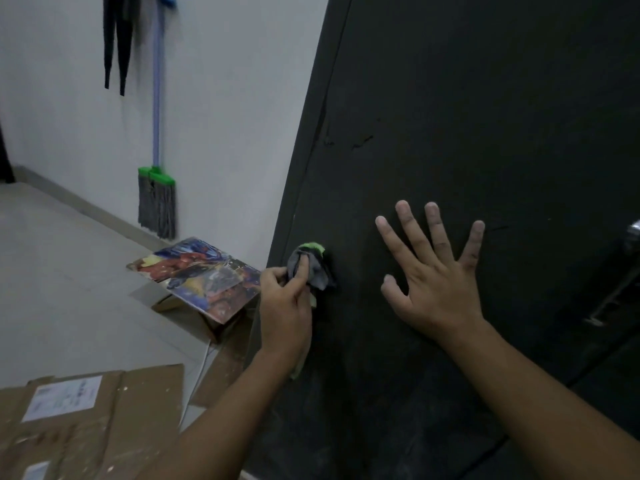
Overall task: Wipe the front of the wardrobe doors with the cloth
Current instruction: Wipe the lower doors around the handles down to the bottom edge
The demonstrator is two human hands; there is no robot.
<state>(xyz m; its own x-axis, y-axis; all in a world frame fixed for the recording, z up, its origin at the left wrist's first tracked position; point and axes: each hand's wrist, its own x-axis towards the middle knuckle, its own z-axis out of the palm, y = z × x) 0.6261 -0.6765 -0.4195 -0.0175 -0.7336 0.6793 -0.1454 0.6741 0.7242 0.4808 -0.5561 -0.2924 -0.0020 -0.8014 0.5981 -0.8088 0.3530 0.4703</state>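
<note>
Fingers (303, 268) of the left hand (285, 313) grip the cloth (318, 270) by the door's (450, 133) left edge; right hand (440, 289) splays flat.

The grey floor (52, 271) carries flattened cardboard sheets (104, 420) and, farther off, a cardboard box (215, 329).

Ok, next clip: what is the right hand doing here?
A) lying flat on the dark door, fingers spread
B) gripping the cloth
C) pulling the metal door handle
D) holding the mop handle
A: the right hand lies open with fingers spread against the wardrobe door, while the left hand pinches the cloth against the door.
</note>
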